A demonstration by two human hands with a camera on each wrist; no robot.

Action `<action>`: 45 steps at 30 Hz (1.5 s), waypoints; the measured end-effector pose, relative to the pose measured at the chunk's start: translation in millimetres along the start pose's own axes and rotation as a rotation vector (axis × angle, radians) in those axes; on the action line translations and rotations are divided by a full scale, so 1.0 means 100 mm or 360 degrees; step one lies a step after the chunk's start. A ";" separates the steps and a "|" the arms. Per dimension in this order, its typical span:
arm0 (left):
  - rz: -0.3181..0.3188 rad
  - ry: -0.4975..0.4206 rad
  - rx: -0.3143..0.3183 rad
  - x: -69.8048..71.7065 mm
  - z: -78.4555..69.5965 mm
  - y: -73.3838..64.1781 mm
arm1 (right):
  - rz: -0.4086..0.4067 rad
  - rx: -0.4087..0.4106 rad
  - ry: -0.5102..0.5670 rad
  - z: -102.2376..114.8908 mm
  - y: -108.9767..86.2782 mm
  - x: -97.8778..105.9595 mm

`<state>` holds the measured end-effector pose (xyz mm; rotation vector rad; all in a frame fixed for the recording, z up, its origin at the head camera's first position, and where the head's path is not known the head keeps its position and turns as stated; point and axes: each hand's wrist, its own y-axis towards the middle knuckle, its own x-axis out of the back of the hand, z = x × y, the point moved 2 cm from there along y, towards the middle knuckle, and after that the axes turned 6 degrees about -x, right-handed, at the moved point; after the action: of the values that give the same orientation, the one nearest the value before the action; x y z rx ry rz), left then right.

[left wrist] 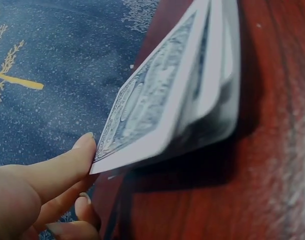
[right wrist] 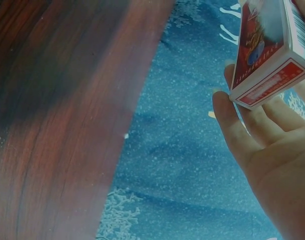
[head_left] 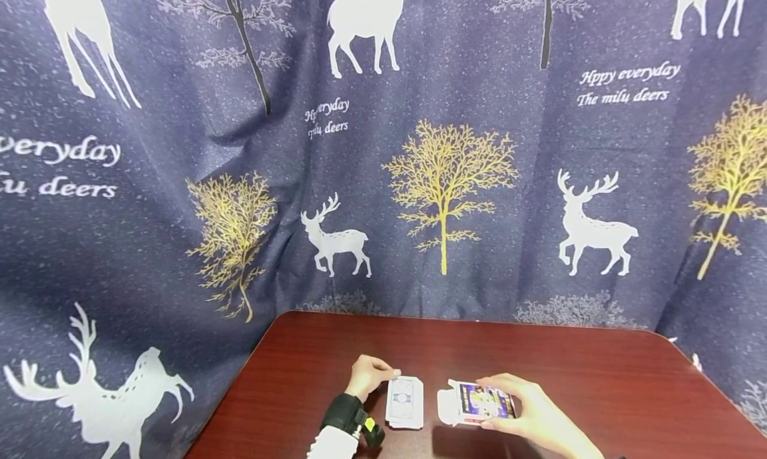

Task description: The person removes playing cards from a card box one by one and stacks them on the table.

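My left hand (head_left: 367,377) pinches the far corner of a stack of playing cards (head_left: 404,402), whose patterned back faces up. In the left wrist view the thumb lies at the corner of the cards (left wrist: 157,95), and the stack is spread into uneven layers at its near end. To the right, my right hand (head_left: 527,409) grips a card box (head_left: 487,401) between thumb and fingers. The box has a colourful printed face, and its white flap (head_left: 447,406) hangs open toward the cards. In the right wrist view the red printed end of the box (right wrist: 272,85) shows above the fingers.
Both hands are over a reddish-brown wooden table (head_left: 479,346). Behind it hangs a dark blue curtain (head_left: 359,159) printed with deer and trees. A black wrist strap with a small camera (head_left: 373,432) sits on the left wrist, close to the cards.
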<state>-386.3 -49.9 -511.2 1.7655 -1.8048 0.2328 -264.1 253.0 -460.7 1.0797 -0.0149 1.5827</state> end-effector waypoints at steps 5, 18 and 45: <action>-0.0093 0.0047 -0.0006 -0.04 0.01 0.01 | 0.0037 0.0098 0.0107 -0.02 0.02 0.01; -0.0156 0.0052 0.0022 -0.05 -0.12 -0.09 | 0.0015 -0.0003 -0.0012 0.01 0.00 0.00; 0.0437 -0.0577 -0.0126 -0.41 -1.04 -0.68 | -0.0086 -0.0003 -0.0214 0.12 0.00 -0.02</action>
<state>-293.7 32.0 -467.4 1.5767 -2.2825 -0.0569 -257.0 244.8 -455.3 1.1741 -0.0774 1.4594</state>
